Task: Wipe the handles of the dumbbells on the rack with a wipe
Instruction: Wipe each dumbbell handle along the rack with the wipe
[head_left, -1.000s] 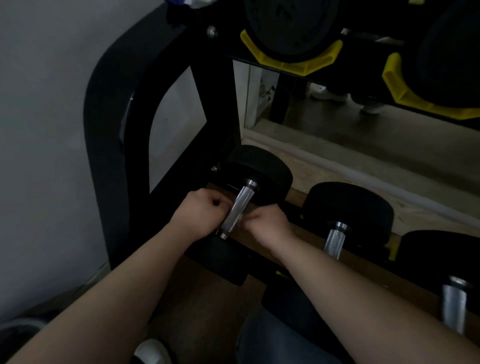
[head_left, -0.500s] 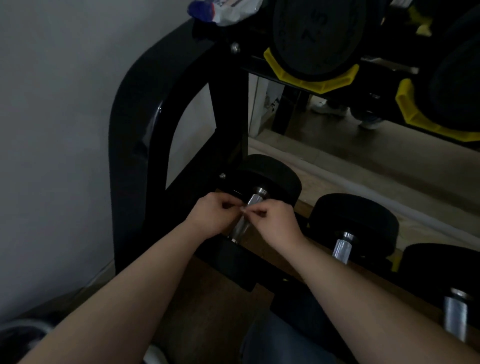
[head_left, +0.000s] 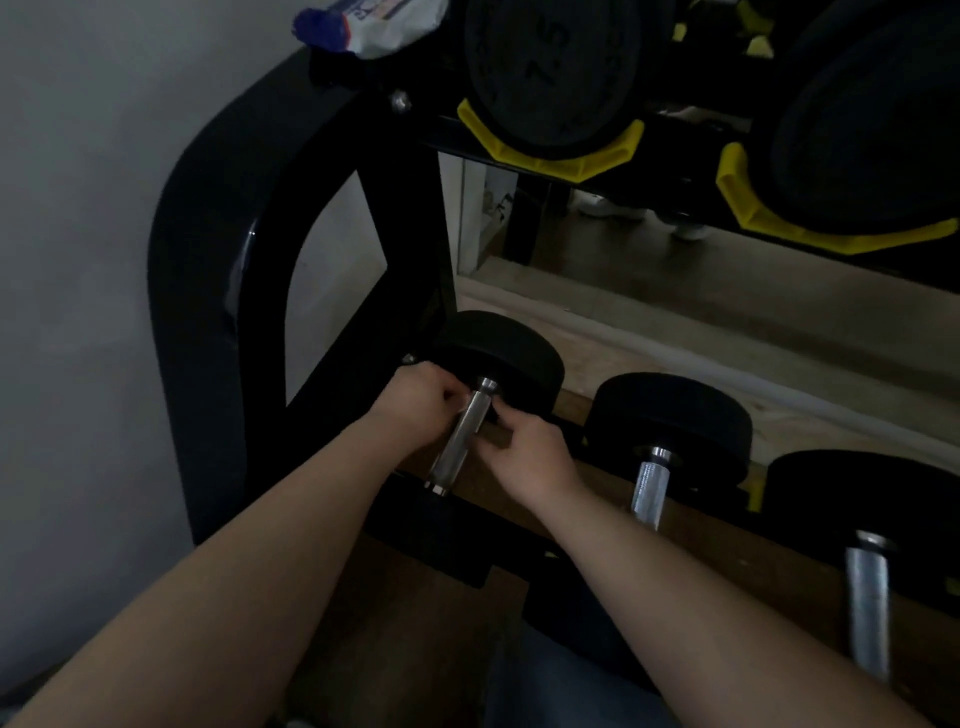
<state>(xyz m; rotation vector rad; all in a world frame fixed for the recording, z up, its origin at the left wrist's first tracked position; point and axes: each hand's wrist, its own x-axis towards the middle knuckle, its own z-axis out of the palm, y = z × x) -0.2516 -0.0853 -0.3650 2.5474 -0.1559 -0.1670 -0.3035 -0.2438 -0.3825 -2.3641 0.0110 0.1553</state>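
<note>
My left hand and right hand are clenched either side of the upper end of the leftmost dumbbell's handle, low on the rack. It's too dark to tell whether they pinch a wipe. The black weight crowds my knuckles from behind. The next handle lies to the right. A packet sits on top of the rack.
</note>
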